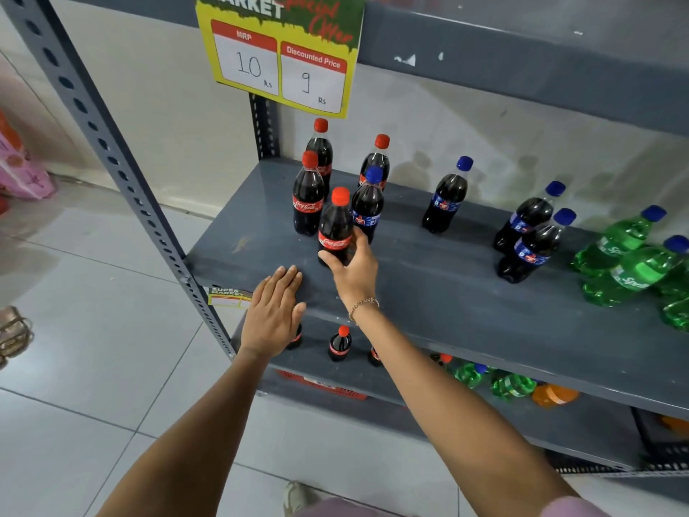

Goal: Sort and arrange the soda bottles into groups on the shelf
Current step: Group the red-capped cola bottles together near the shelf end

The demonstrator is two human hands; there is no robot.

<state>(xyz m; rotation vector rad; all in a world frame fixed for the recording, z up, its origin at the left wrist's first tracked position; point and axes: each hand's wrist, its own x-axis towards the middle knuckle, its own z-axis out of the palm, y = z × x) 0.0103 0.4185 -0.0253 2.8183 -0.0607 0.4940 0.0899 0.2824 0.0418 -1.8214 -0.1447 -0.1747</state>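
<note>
Shelf [466,292] view, L to R: your left hand [274,313] lies flat w/ fingers spread on the front edge, holding nothing; your right hand [352,268] is clamped round the base of the front Coke bottle [334,227], upright on the shelf's left end. Counts: 4 red-cap Cokes at left w/ 1 blue-cap cola [367,205] touching them, 3 more blue-caps mid-shelf, then green Sprite bottles [634,270] cut off by the right frame edge, so no count there. Lower shelf bottles [340,345] are partly hidden behind your arms.
</note>
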